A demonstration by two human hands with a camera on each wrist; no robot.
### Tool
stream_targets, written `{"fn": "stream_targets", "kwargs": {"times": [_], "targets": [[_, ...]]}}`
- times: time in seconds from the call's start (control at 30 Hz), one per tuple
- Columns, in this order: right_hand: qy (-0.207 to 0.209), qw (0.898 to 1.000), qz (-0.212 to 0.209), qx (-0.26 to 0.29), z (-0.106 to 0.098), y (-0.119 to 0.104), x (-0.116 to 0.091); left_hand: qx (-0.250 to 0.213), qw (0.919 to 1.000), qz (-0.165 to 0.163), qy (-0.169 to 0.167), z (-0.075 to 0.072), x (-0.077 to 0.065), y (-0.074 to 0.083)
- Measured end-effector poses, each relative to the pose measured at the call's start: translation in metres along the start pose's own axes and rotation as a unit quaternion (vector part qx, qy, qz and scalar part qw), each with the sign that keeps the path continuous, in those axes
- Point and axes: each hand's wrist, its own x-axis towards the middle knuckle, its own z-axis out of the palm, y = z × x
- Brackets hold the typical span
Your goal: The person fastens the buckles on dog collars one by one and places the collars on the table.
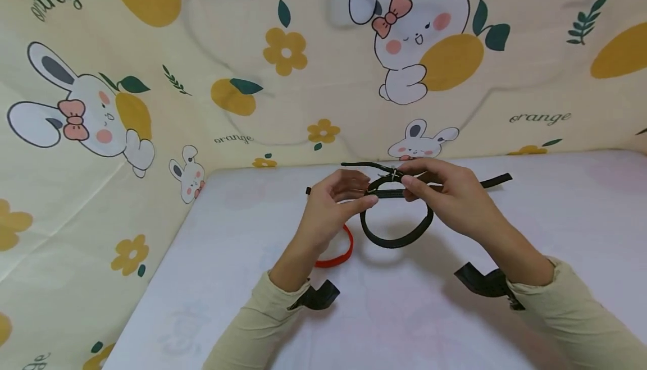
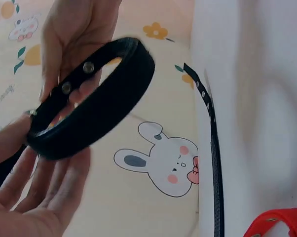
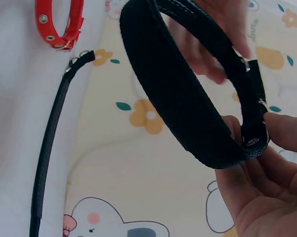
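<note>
On my monitor, mid-frame, left hand (image 1: 335, 199) and right hand (image 1: 457, 195) pinch a black, ring-shaped fabric collar (image 1: 396, 243), seemingly threaded, fastening unclear; the straight black strap (image 2: 216, 158) behind lies unlooped.

The held collar (image 1: 396, 243) hangs above the far part of the desk (image 1: 242, 229), with the left hand (image 1: 337, 201) at its left and the right hand (image 1: 450, 193) at its right. Beyond the hands, a strap (image 1: 497, 181) lies left to right across the desk, one end showing past each hand. The lying collar (image 1: 336, 261) rests on the desk, left of the held one and nearer than the strap, partly behind the left hand's wrist. Cloth (image 1: 313, 5) stands behind the far edge and along the left.
</note>
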Motion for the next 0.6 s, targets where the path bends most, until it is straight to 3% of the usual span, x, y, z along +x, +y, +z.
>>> {"fn": "stream_targets", "kwargs": {"times": [0.17, 0.37, 0.6], "targets": [[-0.005, 0.999, -0.015, 0.034, 0.0059, 0.0029, 0.0, -0.012, 0.9994, 0.03, 0.011, 0.0031, -0.004, -0.0011], [0.004, 0.999, -0.028, 0.034, 0.007, 0.0028, 0.0, -0.004, 0.9972, 0.072, 0.019, 0.0064, -0.005, 0.0004], [0.019, 0.999, -0.029, 0.026, 0.0078, 0.0015, 0.0025, 0.001, 0.9976, 0.065, 0.025, 0.0067, -0.004, 0.0001]]}}
